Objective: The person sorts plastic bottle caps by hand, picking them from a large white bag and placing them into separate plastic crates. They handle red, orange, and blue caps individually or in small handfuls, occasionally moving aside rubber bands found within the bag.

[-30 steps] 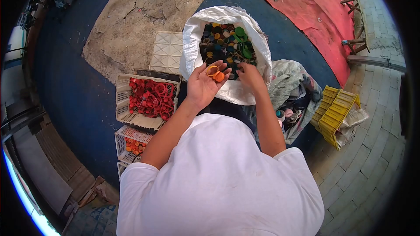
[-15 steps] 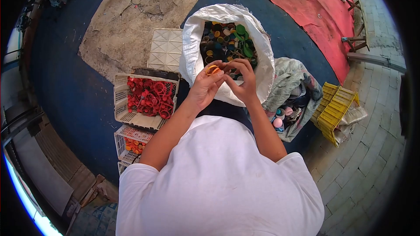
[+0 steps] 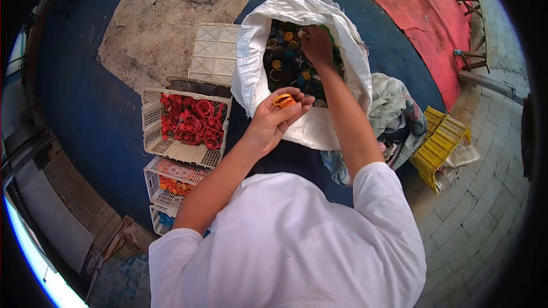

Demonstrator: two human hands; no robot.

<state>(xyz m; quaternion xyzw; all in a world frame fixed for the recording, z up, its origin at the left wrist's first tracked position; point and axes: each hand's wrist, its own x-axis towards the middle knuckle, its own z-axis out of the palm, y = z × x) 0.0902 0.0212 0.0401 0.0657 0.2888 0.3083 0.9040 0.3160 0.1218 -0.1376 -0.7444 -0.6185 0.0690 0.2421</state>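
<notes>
An open white woven sack (image 3: pixel 251 51) stands in front of me, holding a mix of plastic caps (image 3: pixel 279 63) in dark, yellow, green and other colours. Over its near rim, my left hand (image 3: pixel 274 117) is closed around orange bottle caps (image 3: pixel 283 101), palm turned up. My right hand (image 3: pixel 318 45) reaches inside the sack among the caps. At its fingertips shows a pale bottle cap (image 3: pixel 302 33), which the fingers appear to pinch. Part of the green caps behind that hand is hidden.
To the left, a white crate (image 3: pixel 149 122) holds red plastic pieces (image 3: pixel 194 120); nearer crates hold orange caps (image 3: pixel 174 185) and blue pieces (image 3: pixel 166 219). At right lie a greyish sack (image 3: pixel 388 94) and a yellow crate (image 3: pixel 439 145). A pale crate (image 3: pixel 214 54) stands behind.
My right hand has left my left hand and gone forward into the sack, down to the caps. The left hand stays near the rim with the orange caps.
</notes>
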